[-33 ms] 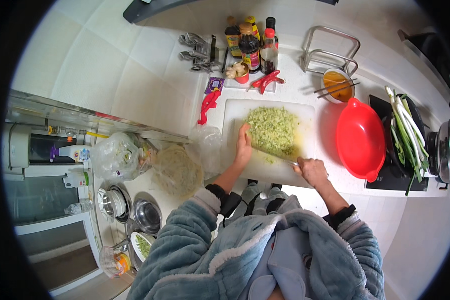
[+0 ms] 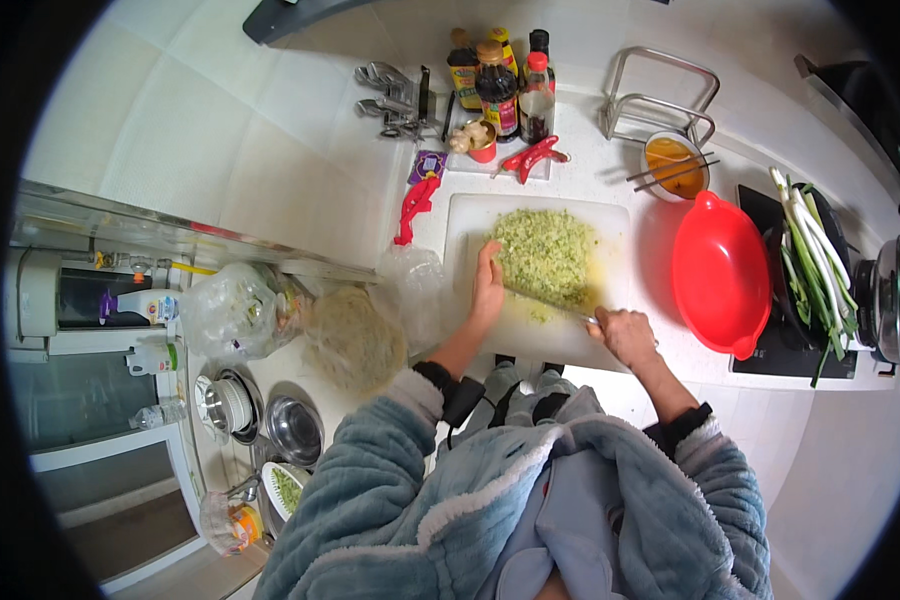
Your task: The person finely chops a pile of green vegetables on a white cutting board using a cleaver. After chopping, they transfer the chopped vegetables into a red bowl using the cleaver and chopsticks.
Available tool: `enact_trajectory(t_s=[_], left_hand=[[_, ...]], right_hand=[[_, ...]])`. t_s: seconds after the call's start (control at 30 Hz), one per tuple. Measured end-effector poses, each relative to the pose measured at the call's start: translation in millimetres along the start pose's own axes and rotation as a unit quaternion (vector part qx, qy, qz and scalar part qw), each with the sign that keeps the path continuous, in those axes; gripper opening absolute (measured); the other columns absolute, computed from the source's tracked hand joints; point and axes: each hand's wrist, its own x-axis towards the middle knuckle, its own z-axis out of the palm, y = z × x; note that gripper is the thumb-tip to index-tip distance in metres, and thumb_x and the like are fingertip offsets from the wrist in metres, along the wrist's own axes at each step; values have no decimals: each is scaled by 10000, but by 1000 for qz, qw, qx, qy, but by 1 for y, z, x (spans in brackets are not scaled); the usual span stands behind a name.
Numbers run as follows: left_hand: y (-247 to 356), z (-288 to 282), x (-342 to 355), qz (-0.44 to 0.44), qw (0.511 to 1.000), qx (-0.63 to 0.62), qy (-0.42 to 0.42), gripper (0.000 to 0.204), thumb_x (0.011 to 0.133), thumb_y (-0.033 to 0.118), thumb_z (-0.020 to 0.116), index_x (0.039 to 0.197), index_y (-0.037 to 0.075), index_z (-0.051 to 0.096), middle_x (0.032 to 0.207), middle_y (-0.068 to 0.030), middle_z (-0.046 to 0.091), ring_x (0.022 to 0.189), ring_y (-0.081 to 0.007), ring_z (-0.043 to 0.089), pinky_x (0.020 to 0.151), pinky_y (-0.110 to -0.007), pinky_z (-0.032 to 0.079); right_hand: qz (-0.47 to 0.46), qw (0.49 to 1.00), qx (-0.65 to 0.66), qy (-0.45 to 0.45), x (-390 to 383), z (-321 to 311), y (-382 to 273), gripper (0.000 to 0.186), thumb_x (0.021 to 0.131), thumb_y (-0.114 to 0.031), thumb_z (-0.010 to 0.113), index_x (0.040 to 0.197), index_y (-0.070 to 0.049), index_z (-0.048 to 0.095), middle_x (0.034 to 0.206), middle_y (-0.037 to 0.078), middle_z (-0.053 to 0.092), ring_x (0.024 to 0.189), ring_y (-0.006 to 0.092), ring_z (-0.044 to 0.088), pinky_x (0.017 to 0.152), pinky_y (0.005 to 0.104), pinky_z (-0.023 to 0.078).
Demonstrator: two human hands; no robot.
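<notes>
A pile of finely chopped pale green vegetable (image 2: 548, 252) lies on the white cutting board (image 2: 467, 222). My left hand (image 2: 487, 287) rests at the pile's left edge, fingers stretched out and held together, by the tip end of the knife. Closed round the handle of a kitchen knife (image 2: 550, 303) is my right hand (image 2: 625, 337), low on the board's right side. The blade runs along the near edge of the pile, with green bits beside it.
To the right stand a red plastic basin (image 2: 720, 275), scallions (image 2: 813, 255) over a dark pan, and a bowl of orange liquid (image 2: 675, 165) with chopsticks. Bottles (image 2: 498, 90), ginger (image 2: 472, 136) and red chilies (image 2: 533, 158) sit behind the board. Plastic bags (image 2: 355, 340) lie left.
My right hand and the knife have shifted very slightly away from my body. My left hand stays at the pile's left edge.
</notes>
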Motion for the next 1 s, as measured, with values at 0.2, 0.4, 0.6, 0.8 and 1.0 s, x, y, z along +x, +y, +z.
enact_trajectory(t_s=[0.2,0.4,0.6,0.8,1.0], left_hand=[[-2,7,10,-1,997,64,34,581,836,-129,388,1389,37,322,1444,-213,310,1386,-334,238,1132,-386,188],[2,9,22,-40,997,62,16,609,822,-147,396,1398,21,298,1462,-228,264,1414,-353,166,1151,-395,139],[6,13,21,-35,997,67,19,611,819,-149,396,1397,18,290,1452,-221,271,1408,-358,173,1148,-401,157],[30,18,23,-60,992,106,22,638,795,-167,408,1396,4,278,1450,-204,271,1404,-369,157,1149,-422,150],[54,40,57,-1,993,112,28,695,739,-174,426,1395,5,282,1432,-217,278,1404,-393,133,1151,-450,128]], right_hand=[[20,998,0,-56,6,-7,2,412,871,-486,530,825,-89,632,670,159,642,647,346,643,604,448,508],[24,1000,-10,-16,12,-11,5,421,870,-495,525,820,-93,642,665,166,640,652,349,646,602,451,509],[16,1000,-18,-7,14,-15,17,409,875,-490,518,834,-103,642,664,156,644,656,332,651,590,454,506],[12,1000,-7,-18,6,-19,13,425,881,-504,510,825,-103,640,643,153,635,639,339,644,577,454,504],[42,999,8,17,14,-43,38,441,880,-520,510,831,-102,642,641,165,627,637,355,636,560,466,500]])
